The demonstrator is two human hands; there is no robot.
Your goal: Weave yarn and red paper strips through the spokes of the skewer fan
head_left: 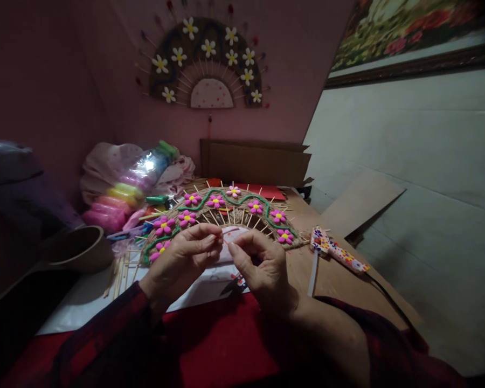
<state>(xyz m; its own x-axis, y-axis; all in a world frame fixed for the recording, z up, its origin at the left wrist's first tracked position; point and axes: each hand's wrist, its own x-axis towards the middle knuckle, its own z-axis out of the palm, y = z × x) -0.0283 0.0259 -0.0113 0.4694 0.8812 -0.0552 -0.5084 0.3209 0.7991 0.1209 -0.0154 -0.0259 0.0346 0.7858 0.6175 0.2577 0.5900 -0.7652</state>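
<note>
I am holding my left hand (186, 258) and right hand (258, 267) close together over the table (347, 280), just in front of the half-round woven fan (222, 215) with pink flowers; the fingers (210, 240) of both hands are pinching something thin between them, too small for me to make out; the fan is lying flat beyond my knuckles; a patterned glue gun (337, 250) is resting to the right, apart from my hands; bags of coloured clay (125, 188) are sitting to the left.
</note>
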